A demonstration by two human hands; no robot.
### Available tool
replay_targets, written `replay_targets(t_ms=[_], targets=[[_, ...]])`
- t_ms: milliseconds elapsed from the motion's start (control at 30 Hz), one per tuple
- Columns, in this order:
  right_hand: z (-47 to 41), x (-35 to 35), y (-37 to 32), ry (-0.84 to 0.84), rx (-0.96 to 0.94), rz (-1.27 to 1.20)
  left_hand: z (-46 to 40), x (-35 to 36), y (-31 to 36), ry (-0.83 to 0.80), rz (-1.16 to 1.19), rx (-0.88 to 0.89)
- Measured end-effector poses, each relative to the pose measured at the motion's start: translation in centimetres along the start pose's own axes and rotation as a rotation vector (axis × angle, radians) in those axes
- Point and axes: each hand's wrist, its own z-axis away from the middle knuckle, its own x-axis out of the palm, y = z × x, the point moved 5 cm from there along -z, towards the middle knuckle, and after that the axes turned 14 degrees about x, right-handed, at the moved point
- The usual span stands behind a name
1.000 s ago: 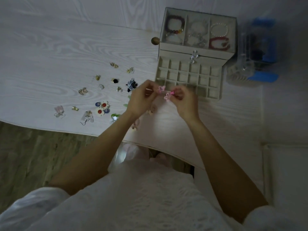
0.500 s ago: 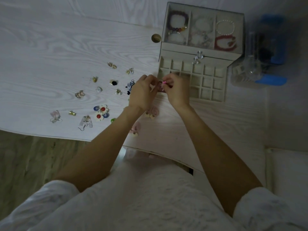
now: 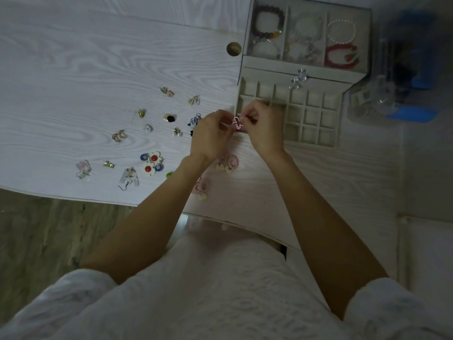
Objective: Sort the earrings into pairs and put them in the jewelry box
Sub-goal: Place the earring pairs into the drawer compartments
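Both hands, left hand (image 3: 212,136) and right hand (image 3: 263,130), pinch pink butterfly earrings (image 3: 237,123) at jewelry box drawer (image 3: 316,143) near corner. Risk: tiny earring slips from fingertips, drops outside compartment.

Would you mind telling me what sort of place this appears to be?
Probably a room at home, perhaps a bedroom: a white wood-grain table over wood-look flooring, with a jewelry box of bracelets and loose earrings laid out.
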Motion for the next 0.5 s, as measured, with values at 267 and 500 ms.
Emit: replay_targets(t_ms=[267,500], targets=[[-0.2,0.6,0.9,0.027,-0.090,0.253,0.0,0.1,-0.3,-0.007,-0.006,0.011],[2.2,-1.7,0.5,0.041,-0.198,0.198,0.9,-1.8,1.3,0.037,-0.046,0.120]])
